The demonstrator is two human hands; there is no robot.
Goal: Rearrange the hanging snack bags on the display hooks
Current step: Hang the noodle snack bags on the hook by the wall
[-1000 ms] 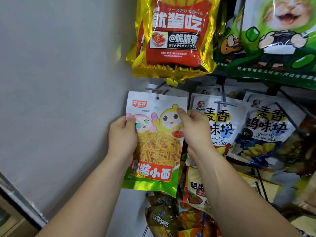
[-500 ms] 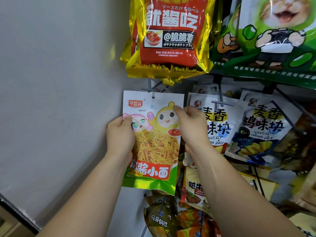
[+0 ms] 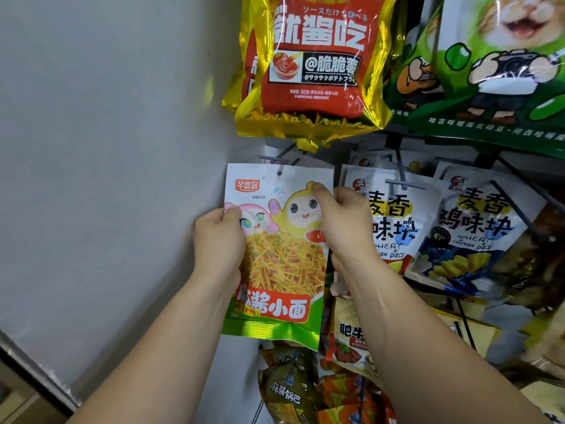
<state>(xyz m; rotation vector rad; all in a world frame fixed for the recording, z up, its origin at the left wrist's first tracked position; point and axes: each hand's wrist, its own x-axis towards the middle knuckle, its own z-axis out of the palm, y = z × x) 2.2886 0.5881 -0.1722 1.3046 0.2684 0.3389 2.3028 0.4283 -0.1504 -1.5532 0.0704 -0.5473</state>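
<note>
I hold a white and green noodle snack bag (image 3: 281, 264) with cartoon figures by both side edges. My left hand (image 3: 218, 243) grips its left edge, my right hand (image 3: 342, 224) its right edge, thumbs on the front. The bag's hang hole (image 3: 279, 172) sits at the tip of a grey display hook (image 3: 272, 159) by the wall. Whether the hook passes through the hole I cannot tell.
A gold and red bag (image 3: 315, 65) hangs just above. Green cat bags (image 3: 495, 62) hang at the upper right. White wheat chicken piece bags (image 3: 394, 215) hang on hooks to the right, darker bags (image 3: 290, 387) below. A grey wall (image 3: 107, 148) closes the left side.
Both hands have raised the noodle bag slightly, bringing its hang hole up to the hook's tip.
</note>
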